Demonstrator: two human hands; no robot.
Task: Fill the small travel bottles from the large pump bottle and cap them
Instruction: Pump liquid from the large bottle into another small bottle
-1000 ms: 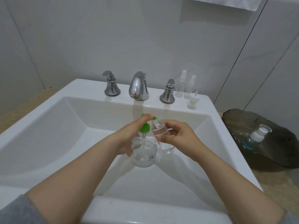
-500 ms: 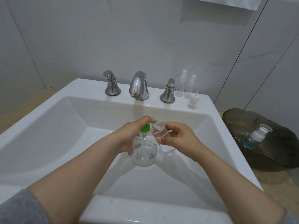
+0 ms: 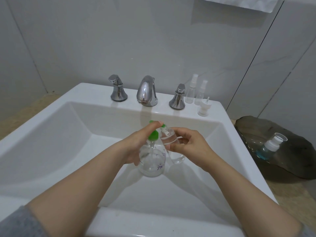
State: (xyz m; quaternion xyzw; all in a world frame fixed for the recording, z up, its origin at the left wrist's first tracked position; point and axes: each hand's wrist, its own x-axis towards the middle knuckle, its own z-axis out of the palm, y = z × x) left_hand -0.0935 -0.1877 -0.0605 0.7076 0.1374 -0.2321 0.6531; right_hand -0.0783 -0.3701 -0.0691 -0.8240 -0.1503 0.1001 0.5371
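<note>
While the left hand (image 3: pixel 136 144) wraps the pump bottle (image 3: pixel 152 165) over the sink (image 3: pixel 51 134), finger on its head, the right hand (image 3: pixel 189 147) pinches a tilted travel bottle (image 3: pixel 170 138) at the nozzle: filling step, next probably needs a steady press.

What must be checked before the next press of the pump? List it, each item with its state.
1. Mouth of the travel bottle at the green nozzle: ok, the bottle is tilted up to it.
2. Grip of the left hand on the pump bottle, with a finger on the pump top: ok.
3. Fingers of the right hand round the travel bottle: ok.
4. Both bottles over the basin of the sink to catch drips: ok.
5. Room left in the travel bottle: cannot tell, the level is hard to read through the clear wall.
6. A loose spray cap ready on the sink ledge: ok.
</note>
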